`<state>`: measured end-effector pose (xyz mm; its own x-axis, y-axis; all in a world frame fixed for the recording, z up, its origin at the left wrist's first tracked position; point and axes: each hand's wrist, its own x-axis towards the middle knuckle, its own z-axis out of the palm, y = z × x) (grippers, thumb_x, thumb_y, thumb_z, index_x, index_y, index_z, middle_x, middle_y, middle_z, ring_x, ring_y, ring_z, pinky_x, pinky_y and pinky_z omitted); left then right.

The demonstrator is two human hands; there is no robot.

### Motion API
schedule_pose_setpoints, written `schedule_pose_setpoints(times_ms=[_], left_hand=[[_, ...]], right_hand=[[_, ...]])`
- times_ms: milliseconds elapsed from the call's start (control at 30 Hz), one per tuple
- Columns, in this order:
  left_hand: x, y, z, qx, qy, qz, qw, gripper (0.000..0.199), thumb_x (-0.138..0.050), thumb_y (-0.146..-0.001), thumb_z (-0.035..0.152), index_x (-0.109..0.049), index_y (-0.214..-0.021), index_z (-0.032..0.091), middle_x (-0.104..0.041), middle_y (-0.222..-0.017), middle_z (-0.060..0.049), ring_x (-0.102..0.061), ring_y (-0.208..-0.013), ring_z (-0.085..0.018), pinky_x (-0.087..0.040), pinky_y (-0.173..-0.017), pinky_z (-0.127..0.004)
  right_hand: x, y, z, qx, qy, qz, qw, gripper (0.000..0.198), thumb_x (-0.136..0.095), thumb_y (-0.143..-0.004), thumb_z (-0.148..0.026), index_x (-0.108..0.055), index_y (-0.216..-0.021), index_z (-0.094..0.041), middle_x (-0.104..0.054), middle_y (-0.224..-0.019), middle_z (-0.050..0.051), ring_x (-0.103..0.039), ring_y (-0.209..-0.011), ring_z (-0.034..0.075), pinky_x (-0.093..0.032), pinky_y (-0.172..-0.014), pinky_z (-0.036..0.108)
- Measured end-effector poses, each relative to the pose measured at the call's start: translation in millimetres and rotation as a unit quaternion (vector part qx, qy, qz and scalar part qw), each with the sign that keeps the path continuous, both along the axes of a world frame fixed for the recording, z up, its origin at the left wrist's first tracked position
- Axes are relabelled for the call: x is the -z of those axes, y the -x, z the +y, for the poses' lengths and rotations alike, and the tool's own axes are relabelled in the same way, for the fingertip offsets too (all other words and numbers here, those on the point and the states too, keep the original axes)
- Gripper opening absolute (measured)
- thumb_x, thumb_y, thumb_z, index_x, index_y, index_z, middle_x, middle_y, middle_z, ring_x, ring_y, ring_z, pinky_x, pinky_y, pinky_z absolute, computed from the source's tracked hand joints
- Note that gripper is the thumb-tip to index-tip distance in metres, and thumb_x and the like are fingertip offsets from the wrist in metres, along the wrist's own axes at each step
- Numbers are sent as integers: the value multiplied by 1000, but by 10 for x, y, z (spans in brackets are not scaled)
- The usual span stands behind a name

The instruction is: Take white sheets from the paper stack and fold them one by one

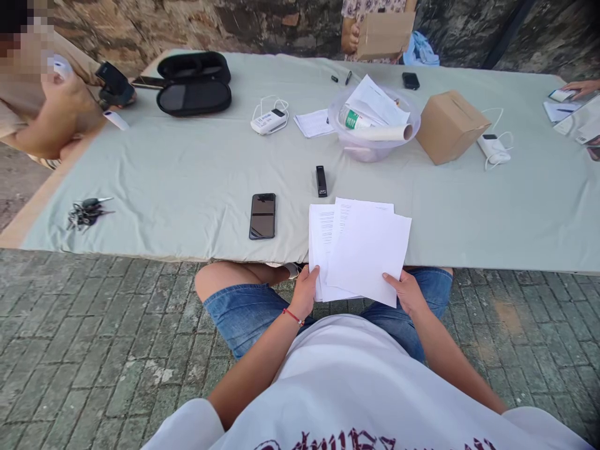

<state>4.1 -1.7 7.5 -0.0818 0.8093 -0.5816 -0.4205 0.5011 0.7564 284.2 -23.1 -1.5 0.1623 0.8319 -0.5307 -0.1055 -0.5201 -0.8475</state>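
Several loose white sheets of paper [368, 253] fan out over the table's near edge, some printed, the top one blank on its visible side. My left hand [307, 290] grips them at the lower left, thumb on top. At the lower right, my right hand [407, 292] pinches the top sheet with its thumb; its other fingers are hidden underneath. Just beyond the sheets lies a small black stapler-like device [321, 181]. To their left a dark smartphone [262, 216] rests flat on the cloth.
On the cloth-covered table [187, 181] stand a plastic basin [372, 140] with papers and a roll, a cardboard box [450, 128], an open black case [194, 87], white cabled devices [269, 122] and keys [87, 212]. People are at the left, far side and right.
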Motion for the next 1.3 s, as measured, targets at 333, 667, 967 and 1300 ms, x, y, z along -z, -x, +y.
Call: schedule_pose_setpoints(times_ms=[333, 667, 967, 1300], left_hand=[[-40, 7, -26, 1, -7, -32, 999, 44, -77, -63, 32, -62, -101, 17, -72, -106, -9, -66, -99, -27, -49, -90, -41], [-21, -4, 11, -22, 5, -10, 1000, 47, -78, -65, 51, -64, -95, 17, -73, -92, -8, -66, -97, -26, -51, -86, -37], [12, 14, -26, 8, 9, -16, 1000, 51, -79, -62, 48, -64, -99, 16, -73, -99, -9, -66, -99, -28, -50, -87, -40], [-30, -12, -40, 12, 0, -14, 1000, 48, -79, -66, 47, -65, -101, 16, -72, -106, -11, -65, -105, -28, -49, -93, -41]], right_hand=[[37, 78, -46, 13, -6, -15, 1000, 51, -77, -73, -45, -67, -116, -19, -72, -117, 8, -68, -106, 28, -53, -95, 43], [2, 84, -21, 18, 0, -90, 996, 50, -74, -73, -52, -69, -111, -19, -74, -109, 9, -69, -101, 29, -56, -85, 41], [-117, 26, 8, 13, -18, -51, 998, 49, -75, -72, -49, -70, -112, -20, -75, -106, 6, -70, -92, 27, -56, -80, 37], [-193, 125, 113, -94, -65, -164, 980, 41, -66, -80, -49, -70, -111, -22, -74, -105, 5, -67, -92, 25, -52, -80, 35]])
